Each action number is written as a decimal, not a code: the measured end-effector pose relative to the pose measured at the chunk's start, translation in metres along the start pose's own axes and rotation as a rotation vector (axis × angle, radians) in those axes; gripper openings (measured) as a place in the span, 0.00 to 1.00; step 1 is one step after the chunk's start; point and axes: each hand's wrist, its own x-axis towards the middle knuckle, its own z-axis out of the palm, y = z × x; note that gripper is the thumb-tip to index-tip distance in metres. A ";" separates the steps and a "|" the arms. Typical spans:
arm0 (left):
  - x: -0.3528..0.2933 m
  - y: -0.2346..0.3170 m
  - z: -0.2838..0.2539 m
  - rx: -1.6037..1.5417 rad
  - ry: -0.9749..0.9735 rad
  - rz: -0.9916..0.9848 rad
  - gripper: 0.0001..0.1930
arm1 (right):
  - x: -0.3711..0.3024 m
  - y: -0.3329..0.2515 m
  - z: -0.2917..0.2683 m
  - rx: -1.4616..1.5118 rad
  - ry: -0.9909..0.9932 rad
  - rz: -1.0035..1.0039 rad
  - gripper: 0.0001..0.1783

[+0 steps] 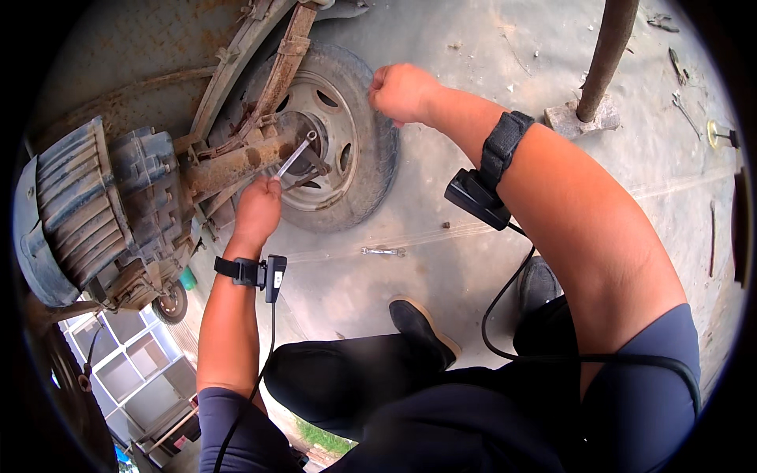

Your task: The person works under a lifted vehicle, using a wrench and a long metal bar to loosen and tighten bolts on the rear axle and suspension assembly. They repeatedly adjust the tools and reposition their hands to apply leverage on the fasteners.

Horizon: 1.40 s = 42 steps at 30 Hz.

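My left hand [258, 208] is closed round the lower end of a silver combination wrench [295, 157]. The wrench's ring end rests at the inner side of the wheel hub, by the rusty axle tube [245, 158]; whether it sits on a bolt head cannot be made out. Beyond it stands a wheel with a worn black tyre [384, 154] and a pale steel rim [344, 147]. My right hand [401, 94] is curled closed beside the tyre's tread. Its fingertips are turned away, so anything in them is hidden.
A ribbed motor housing [75, 209] and rusty leaf spring [284, 59] hang at the left. Another wrench [383, 251] lies on the concrete floor [473, 292]. A steel post [605, 59] stands on a block [583, 118]. Pliers [663, 23] and a spanner [687, 115] lie far right.
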 end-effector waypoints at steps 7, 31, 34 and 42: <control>-0.042 0.104 -0.026 -0.363 0.169 0.344 0.18 | 0.001 0.006 -0.005 0.011 -0.001 0.027 0.18; -0.029 -0.019 0.028 -0.496 -0.131 -0.213 0.17 | 0.002 0.001 -0.008 0.168 0.016 0.057 0.15; -0.039 -0.024 0.037 -0.598 -0.143 -0.253 0.17 | 0.003 0.007 -0.003 0.190 -0.016 0.058 0.15; -0.077 0.030 0.057 -0.614 -0.479 -0.040 0.18 | -0.017 -0.008 0.013 0.041 -0.585 -0.019 0.19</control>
